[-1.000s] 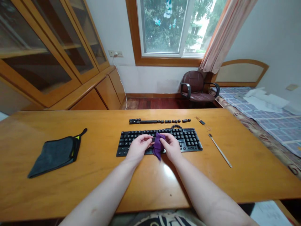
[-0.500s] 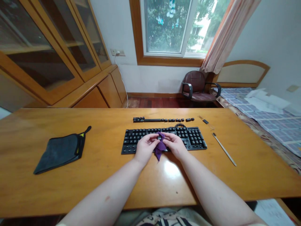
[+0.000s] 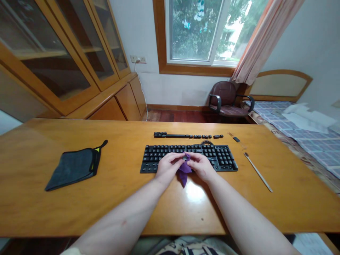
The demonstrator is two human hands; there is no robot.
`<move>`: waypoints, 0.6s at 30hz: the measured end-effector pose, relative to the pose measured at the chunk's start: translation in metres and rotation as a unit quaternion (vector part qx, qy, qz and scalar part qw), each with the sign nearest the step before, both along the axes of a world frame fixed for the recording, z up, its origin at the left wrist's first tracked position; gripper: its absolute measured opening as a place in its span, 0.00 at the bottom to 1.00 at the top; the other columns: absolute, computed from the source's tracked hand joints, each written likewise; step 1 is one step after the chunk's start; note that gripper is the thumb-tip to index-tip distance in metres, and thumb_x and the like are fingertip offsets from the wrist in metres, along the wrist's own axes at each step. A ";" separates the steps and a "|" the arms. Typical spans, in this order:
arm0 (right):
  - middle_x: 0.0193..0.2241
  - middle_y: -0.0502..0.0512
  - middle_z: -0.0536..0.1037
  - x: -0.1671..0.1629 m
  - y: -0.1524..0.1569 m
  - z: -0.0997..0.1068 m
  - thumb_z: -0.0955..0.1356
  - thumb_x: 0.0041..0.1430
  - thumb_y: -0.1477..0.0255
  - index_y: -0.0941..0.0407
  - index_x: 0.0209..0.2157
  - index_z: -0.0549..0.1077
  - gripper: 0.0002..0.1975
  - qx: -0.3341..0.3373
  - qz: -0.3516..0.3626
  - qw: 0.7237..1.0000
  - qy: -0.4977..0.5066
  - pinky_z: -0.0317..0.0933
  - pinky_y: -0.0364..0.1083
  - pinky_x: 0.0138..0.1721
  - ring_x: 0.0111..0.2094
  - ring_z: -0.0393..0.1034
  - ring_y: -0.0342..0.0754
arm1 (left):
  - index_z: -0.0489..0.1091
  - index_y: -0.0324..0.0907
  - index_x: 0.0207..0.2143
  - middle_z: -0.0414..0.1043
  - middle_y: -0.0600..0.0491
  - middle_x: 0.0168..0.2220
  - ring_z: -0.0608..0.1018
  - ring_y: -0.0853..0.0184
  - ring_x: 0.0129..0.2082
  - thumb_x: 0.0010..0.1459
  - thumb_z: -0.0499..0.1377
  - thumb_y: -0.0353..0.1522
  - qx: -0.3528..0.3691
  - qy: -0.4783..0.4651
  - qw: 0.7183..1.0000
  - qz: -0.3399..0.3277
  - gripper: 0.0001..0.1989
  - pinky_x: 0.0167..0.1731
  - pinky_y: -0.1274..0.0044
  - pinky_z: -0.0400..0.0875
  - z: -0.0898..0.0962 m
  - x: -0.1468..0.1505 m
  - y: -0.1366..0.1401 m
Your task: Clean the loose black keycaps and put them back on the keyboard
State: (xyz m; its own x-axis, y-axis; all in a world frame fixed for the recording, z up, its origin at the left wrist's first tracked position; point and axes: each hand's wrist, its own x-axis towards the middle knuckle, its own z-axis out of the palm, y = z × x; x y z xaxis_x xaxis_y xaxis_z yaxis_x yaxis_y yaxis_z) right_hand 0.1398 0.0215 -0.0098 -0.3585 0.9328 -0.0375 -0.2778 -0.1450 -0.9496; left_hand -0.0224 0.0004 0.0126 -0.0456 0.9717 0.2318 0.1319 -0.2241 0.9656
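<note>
Over the middle of a black keyboard [image 3: 225, 158], my left hand [image 3: 168, 166] and my right hand [image 3: 203, 168] meet around a purple cloth [image 3: 185, 169]. Both hands have their fingertips pinched on it, and its pointed end hangs down toward me. A small greyish bit shows between the fingertips at the cloth's top; I cannot make out what it is. My hands cover part of the keyboard's lower rows, where some keycaps are off. Behind the keyboard lies a row of loose black keycaps [image 3: 195, 136], with a long spacebar [image 3: 175, 136] among them.
A folded dark grey cloth [image 3: 73, 168] with a loop lies on the left of the wooden table [image 3: 117, 202]. To the right are a thin brush [image 3: 259, 173] and a small black tool with wire ends [image 3: 236, 139]. A chair [image 3: 224, 97] stands beyond the table.
The view has shifted slightly, so everything sits a little further right. My fingers have shifted on the purple cloth, and its hanging end has changed shape. Both hands still hold it.
</note>
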 end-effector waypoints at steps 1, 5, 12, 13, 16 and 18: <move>0.35 0.53 0.78 0.000 0.000 0.001 0.75 0.41 0.70 0.52 0.42 0.75 0.22 0.006 -0.002 1.000 -0.006 0.63 0.49 0.37 0.33 0.71 0.47 | 0.75 0.42 0.36 0.75 0.52 0.33 0.77 0.67 0.34 0.46 0.62 0.28 -0.027 -0.028 0.999 -0.001 0.11 0.39 0.74 0.74 0.000 0.001 0.000; 0.35 0.52 0.77 0.000 0.000 0.006 0.75 0.39 0.71 0.52 0.38 0.77 0.19 0.035 -0.021 0.998 -0.041 0.64 0.48 0.39 0.35 0.71 0.47 | 0.73 0.39 0.34 0.76 0.53 0.29 0.78 0.68 0.32 0.43 0.62 0.26 -0.100 -0.102 0.990 -0.002 0.11 0.36 0.75 0.74 -0.002 0.004 0.000; 0.25 0.50 0.75 -0.002 -0.005 0.011 0.76 0.36 0.70 0.54 0.30 0.78 0.13 0.056 -0.067 0.994 -0.066 0.66 0.45 0.30 0.27 0.69 0.44 | 0.73 0.38 0.30 0.76 0.52 0.28 0.78 0.68 0.29 0.43 0.63 0.29 -0.115 -0.104 0.988 -0.015 0.08 0.34 0.76 0.74 -0.003 0.005 -0.001; 0.24 0.49 0.75 -0.002 -0.006 0.011 0.75 0.36 0.70 0.54 0.30 0.78 0.13 0.057 -0.071 0.993 -0.069 0.66 0.44 0.29 0.26 0.69 0.44 | 0.73 0.38 0.30 0.76 0.52 0.28 0.78 0.68 0.29 0.43 0.63 0.29 -0.116 -0.104 0.988 -0.016 0.08 0.34 0.76 0.74 -0.003 0.005 -0.001; 0.23 0.49 0.74 -0.003 -0.006 0.013 0.75 0.37 0.69 0.54 0.29 0.78 0.12 0.065 -0.079 0.992 -0.077 0.66 0.44 0.26 0.24 0.68 0.43 | 0.73 0.38 0.30 0.76 0.52 0.28 0.78 0.68 0.29 0.43 0.63 0.29 -0.120 -0.103 0.987 -0.024 0.08 0.33 0.75 0.74 -0.002 0.004 -0.001; 0.23 0.49 0.73 -0.002 -0.006 0.013 0.75 0.37 0.69 0.55 0.27 0.77 0.11 0.071 -0.088 0.991 -0.078 0.65 0.43 0.24 0.23 0.67 0.43 | 0.74 0.38 0.30 0.76 0.52 0.27 0.78 0.67 0.29 0.43 0.63 0.30 -0.120 -0.103 0.987 -0.027 0.08 0.34 0.75 0.74 -0.002 0.004 0.000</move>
